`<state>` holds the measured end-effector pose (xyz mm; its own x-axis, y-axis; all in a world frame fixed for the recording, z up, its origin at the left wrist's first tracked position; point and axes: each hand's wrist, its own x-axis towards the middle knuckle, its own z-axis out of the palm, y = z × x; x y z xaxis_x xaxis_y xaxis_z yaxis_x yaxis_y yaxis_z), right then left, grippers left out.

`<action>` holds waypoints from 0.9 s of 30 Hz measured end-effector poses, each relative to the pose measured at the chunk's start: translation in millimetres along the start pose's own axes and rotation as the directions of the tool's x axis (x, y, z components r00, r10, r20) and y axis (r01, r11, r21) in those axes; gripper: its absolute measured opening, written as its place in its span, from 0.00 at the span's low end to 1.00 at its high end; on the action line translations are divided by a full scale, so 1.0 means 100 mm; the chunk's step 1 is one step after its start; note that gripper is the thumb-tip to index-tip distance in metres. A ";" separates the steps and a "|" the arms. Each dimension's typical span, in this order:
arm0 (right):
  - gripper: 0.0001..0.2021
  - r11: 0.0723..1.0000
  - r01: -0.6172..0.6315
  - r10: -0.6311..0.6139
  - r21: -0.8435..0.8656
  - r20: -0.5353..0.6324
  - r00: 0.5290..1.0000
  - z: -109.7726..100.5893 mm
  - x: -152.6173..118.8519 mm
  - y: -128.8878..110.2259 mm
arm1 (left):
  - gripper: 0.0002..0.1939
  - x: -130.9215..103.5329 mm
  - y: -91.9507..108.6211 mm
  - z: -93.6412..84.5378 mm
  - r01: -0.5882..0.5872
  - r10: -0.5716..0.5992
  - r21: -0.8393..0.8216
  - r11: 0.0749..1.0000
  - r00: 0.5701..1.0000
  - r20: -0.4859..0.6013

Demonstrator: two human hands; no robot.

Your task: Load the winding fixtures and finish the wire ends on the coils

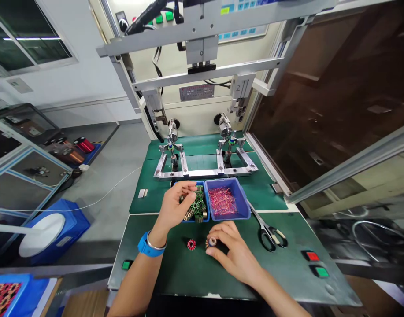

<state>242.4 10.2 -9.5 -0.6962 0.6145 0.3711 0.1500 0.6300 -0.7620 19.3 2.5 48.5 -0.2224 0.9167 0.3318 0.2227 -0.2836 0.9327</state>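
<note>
My left hand (178, 203) hovers at the left blue bin, its thumb and fingers apart and nothing visibly gripped. Many small green slotted motor cores (198, 205) fill that bin (208, 216). Between the thumb and fingers of my right hand (234, 250), low over the green table, is a small motor core (212, 241) with a pale round centre; my fingers cover part of it. A red motor core (191, 244) lies on the table between my two hands.
A purple-blue bin (244, 207) holds pink wire pieces (222, 201). Black-handled scissors (271, 235) lie right of it. Behind stands a metal fixture (202, 173) with two upright spindles. Red (312, 256) and green (321, 271) buttons sit at right, another green button (126, 264) at left.
</note>
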 end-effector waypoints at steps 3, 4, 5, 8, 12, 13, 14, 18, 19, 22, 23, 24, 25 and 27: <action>0.08 0.993 0.119 -0.118 0.006 -0.133 0.984 -0.18 0.34 -0.03 | 0.17 -0.07 -0.09 0.01 0.119 -0.101 -0.169 0.978 0.989 0.109; 0.09 0.987 0.159 -0.156 0.008 -0.169 0.973 -0.21 0.48 -0.04 | 0.19 -0.10 -0.11 0.01 0.171 -0.129 -0.253 0.952 0.976 0.174; 0.10 0.981 0.196 -0.190 0.014 -0.193 0.963 -0.21 0.61 -0.04 | 0.22 -0.13 -0.12 0.02 0.228 -0.151 -0.341 0.912 0.960 0.238; 0.11 0.963 0.264 -0.249 0.047 -0.213 0.945 -0.16 0.90 -0.06 | 0.26 -0.17 -0.13 0.04 0.341 -0.205 -0.523 0.781 0.931 0.301; 0.12 0.962 0.205 -0.154 0.180 -0.263 0.953 -0.08 0.95 -0.02 | 0.18 -0.16 -0.14 0.05 0.343 -0.278 -0.526 0.778 0.939 0.202; 0.10 0.956 0.178 -0.112 0.234 -0.271 0.956 -0.08 0.92 0.00 | 0.17 -0.15 -0.14 0.06 0.353 -0.295 -0.515 0.781 0.936 0.194; 0.08 0.944 0.157 -0.076 0.290 -0.271 0.960 -0.09 0.89 0.02 | 0.16 -0.16 -0.15 0.07 0.371 -0.319 -0.505 0.780 0.929 0.190; 0.09 0.869 0.068 0.021 0.491 -0.173 0.985 -0.14 0.83 0.09 | 0.18 -0.17 -0.15 0.08 0.458 -0.396 -0.478 0.749 0.889 0.230; 0.11 0.849 0.049 0.035 0.526 -0.149 0.988 -0.16 0.84 0.10 | 0.18 -0.18 -0.16 0.08 0.474 -0.399 -0.469 0.745 0.880 0.257; 0.11 0.850 0.051 0.033 0.524 -0.149 0.988 -0.17 0.85 0.11 | 0.19 -0.19 -0.17 0.05 0.500 -0.394 -0.441 0.745 0.864 0.314; 0.10 0.867 0.065 0.021 0.494 -0.166 0.986 -0.17 0.85 0.10 | 0.19 -0.19 -0.18 0.04 0.505 -0.392 -0.432 0.748 0.860 0.327; 0.10 0.884 0.075 0.009 0.462 -0.178 0.984 -0.16 0.85 0.10 | 0.19 -0.19 -0.19 0.03 0.512 -0.391 -0.422 0.748 0.854 0.343; 0.08 0.897 0.084 -0.002 0.435 -0.184 0.983 -0.15 0.85 0.10 | 0.19 -0.19 -0.19 0.02 0.521 -0.391 -0.412 0.747 0.846 0.362; 0.06 0.913 0.110 -0.031 0.392 -0.202 0.979 -0.15 0.84 0.10 | 0.19 -0.19 -0.19 0.02 0.536 -0.393 -0.397 0.745 0.834 0.388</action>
<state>196.1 74.8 21.9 -0.5443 0.6782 0.4938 -0.2148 0.4563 -0.8635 20.7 -8.9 24.2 0.0960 0.9849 -0.1443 -0.3298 0.1682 0.9289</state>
